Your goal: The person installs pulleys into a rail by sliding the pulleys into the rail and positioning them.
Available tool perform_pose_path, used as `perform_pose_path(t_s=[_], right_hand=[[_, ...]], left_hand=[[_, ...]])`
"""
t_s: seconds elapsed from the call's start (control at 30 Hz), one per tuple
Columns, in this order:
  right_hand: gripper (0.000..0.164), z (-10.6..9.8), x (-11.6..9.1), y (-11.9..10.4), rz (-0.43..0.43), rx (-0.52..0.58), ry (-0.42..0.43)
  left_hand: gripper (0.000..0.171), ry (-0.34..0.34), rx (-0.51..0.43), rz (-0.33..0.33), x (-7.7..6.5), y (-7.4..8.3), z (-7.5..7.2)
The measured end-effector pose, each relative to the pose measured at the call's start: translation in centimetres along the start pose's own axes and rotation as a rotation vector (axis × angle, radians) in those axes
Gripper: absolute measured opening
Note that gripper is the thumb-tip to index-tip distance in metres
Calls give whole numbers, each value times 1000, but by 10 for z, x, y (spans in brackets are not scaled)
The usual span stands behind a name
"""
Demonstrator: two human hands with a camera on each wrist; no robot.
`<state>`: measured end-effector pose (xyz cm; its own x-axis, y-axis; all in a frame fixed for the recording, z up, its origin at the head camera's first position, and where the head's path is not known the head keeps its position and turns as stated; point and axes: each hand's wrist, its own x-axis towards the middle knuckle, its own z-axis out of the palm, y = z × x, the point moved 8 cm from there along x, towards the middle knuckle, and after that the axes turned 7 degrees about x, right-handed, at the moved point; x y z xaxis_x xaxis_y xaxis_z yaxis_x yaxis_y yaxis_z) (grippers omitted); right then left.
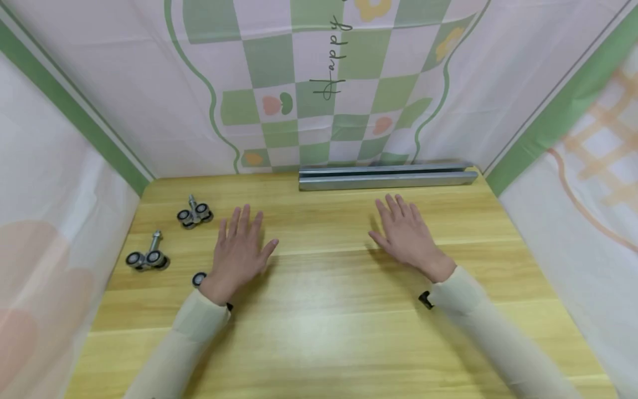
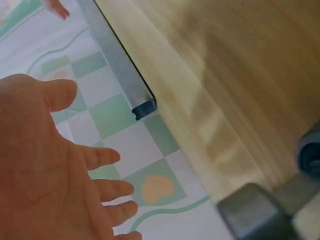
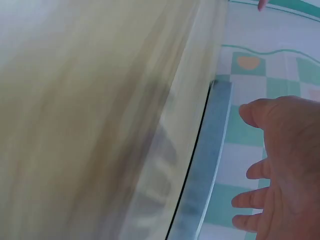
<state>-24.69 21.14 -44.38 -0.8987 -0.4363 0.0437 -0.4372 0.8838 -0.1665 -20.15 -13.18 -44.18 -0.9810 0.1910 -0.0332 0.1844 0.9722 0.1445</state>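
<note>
Both hands are held palm down over a wooden table with nothing in them. My left hand [image 1: 239,255] has its fingers spread, just right of several roller trolleys. One roller trolley [image 1: 195,213] with an upright bolt stands at the back left, and another trolley [image 1: 148,256] sits nearer the left edge. A third trolley [image 1: 199,279] is mostly hidden behind the left wrist. My right hand [image 1: 408,238] is spread too, a little in front of a grey metal channel rail [image 1: 389,180] along the back edge. The left wrist view shows the rail's end [image 2: 142,106].
The table [image 1: 319,332] has a light wood grain. Printed cloth [image 1: 344,122] hangs behind it, with more cloth on the left side [image 1: 45,249] and right side [image 1: 588,210]. A dark strap piece [image 1: 426,300] shows at the right wrist.
</note>
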Motion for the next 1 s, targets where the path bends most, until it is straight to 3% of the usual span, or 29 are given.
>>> perform_pose_path(t_s=[0.13,0.3,0.57,0.7,0.87,1.0], right_hand=[[77,-10,7,20,-24,1,-1],[74,-23,20,53,-65,42,-7],[79,-31,46,122,12,96,-129],[81,-34,59,152,50,126,-179],[85,-37,78,175,67,133,-223],[89,-37,91,188,84,139,-257]], left_hand=[[75,-3,3,38,11,5,-4],[68,-20,34,115,36,21,-9],[67,38,106,247,90,47,-16],[72,38,86,271,120,58,-15],[72,19,60,293,156,71,-13],[65,37,135,345,184,81,-10]])
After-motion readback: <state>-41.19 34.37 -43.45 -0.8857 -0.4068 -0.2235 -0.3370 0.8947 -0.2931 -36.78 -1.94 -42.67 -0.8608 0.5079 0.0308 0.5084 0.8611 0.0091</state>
